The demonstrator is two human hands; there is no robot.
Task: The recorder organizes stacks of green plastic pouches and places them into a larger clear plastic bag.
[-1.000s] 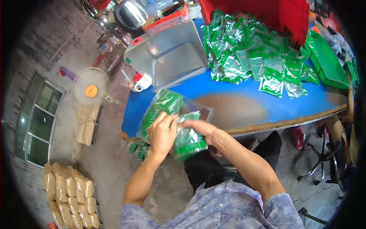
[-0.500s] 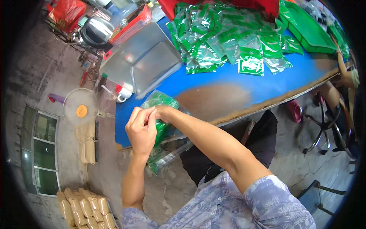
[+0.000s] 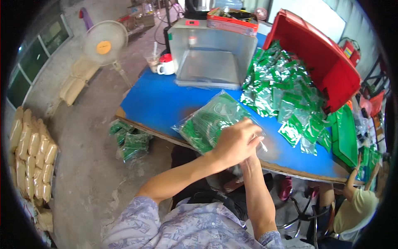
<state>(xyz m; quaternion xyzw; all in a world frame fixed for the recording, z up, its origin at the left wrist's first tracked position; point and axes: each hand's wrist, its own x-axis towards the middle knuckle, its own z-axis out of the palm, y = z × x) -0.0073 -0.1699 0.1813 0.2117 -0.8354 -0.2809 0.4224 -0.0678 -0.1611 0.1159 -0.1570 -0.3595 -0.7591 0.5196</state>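
A clear plastic bag (image 3: 207, 122) packed with green packets lies on the blue table (image 3: 153, 103) near its front edge. My left hand (image 3: 235, 142) is closed over the bag's near end, pinching the plastic. My right hand (image 3: 248, 159) comes up just beneath the left one and is mostly hidden by it; it seems to grip the same end of the bag. A heap of loose green packets (image 3: 286, 91) spills from a tipped red crate (image 3: 327, 62) to the right of the bag.
A clear plastic box (image 3: 211, 50) and a white mug (image 3: 166, 66) stand at the table's back. Green trays (image 3: 346, 133) sit at the right end, with another person (image 3: 352, 207) below. Green packets (image 3: 130, 139), a fan (image 3: 103, 41) and tan sacks (image 3: 31, 153) are on the floor to the left.
The bag was held up beyond the table's left corner; now it rests on the tabletop with both hands at its near end. The view has swung to the right.
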